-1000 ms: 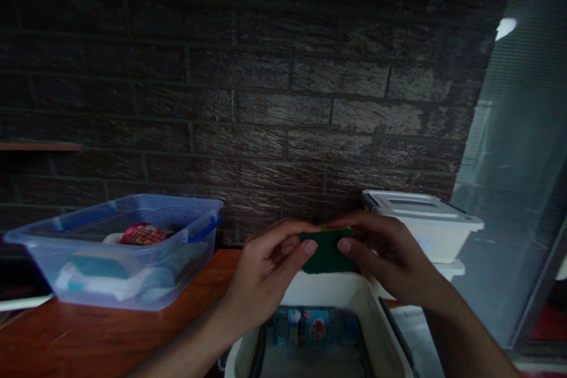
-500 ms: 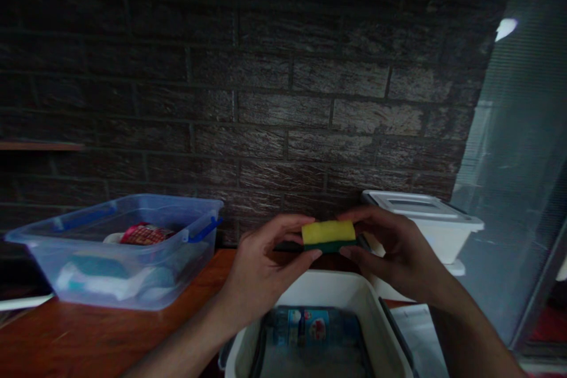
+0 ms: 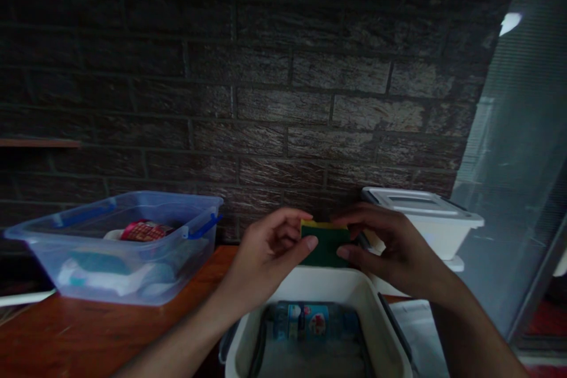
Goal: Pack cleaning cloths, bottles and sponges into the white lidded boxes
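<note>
A kitchen sponge (image 3: 326,243), dark green scouring side toward me and a thin yellow edge on top, is held between both hands above the far rim of a white bin (image 3: 328,281). My left hand (image 3: 270,257) pinches its left end with thumb and fingers. My right hand (image 3: 390,248) pinches its right end. Inside the bin lies a plastic bottle (image 3: 310,323) with a blue label.
A clear blue tub (image 3: 119,248) with blue handles holds a red packet and pale items on the wooden table (image 3: 88,336) at left. Stacked white lidded boxes (image 3: 425,221) stand at right. A dark brick wall rises behind; a glass panel (image 3: 518,189) is at far right.
The sponge has been turned in my hands: green face toward me, then yellow side showing, now green face again. Both hands stayed in much the same place.
</note>
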The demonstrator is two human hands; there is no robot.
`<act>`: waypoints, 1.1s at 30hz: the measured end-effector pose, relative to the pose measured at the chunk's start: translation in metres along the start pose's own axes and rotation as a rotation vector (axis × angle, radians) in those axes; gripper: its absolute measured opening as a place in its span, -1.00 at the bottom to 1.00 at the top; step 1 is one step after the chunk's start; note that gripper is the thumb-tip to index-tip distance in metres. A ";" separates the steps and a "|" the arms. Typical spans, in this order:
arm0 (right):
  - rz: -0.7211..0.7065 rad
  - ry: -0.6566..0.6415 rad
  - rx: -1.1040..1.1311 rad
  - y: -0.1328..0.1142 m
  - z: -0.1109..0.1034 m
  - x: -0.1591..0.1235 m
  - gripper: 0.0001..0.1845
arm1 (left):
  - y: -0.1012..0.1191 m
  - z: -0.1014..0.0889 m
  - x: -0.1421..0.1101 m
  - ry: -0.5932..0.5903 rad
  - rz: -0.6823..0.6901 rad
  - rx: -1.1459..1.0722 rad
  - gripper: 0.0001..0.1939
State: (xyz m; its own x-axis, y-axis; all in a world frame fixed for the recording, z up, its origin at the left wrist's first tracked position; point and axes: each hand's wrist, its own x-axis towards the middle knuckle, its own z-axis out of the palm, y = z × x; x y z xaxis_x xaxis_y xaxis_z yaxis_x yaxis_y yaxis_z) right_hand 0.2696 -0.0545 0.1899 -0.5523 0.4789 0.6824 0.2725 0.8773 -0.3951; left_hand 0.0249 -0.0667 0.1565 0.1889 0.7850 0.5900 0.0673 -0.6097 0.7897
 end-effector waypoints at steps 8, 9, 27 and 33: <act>-0.076 -0.098 -0.188 -0.002 0.008 0.001 -0.40 | -0.002 -0.001 0.008 -0.100 -0.168 -0.085 -0.65; -0.064 -0.108 -0.187 -0.003 0.008 0.001 -0.42 | -0.001 -0.002 0.008 -0.117 -0.161 -0.047 -0.66; 0.270 -0.768 0.119 0.026 0.036 0.001 -0.56 | 0.003 -0.016 0.004 -0.743 -0.074 0.714 -0.73; 0.258 -0.926 0.093 0.034 0.066 0.000 -0.56 | -0.013 -0.011 -0.002 -0.901 -0.201 0.777 -0.66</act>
State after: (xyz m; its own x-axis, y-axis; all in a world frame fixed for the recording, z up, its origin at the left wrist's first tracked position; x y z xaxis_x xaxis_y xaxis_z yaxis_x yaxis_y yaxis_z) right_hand 0.2272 -0.0265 0.1361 -0.8975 0.4060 -0.1719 0.4307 0.7237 -0.5392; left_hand 0.0125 -0.0586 0.1468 0.7024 0.7040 -0.1051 0.6870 -0.6317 0.3591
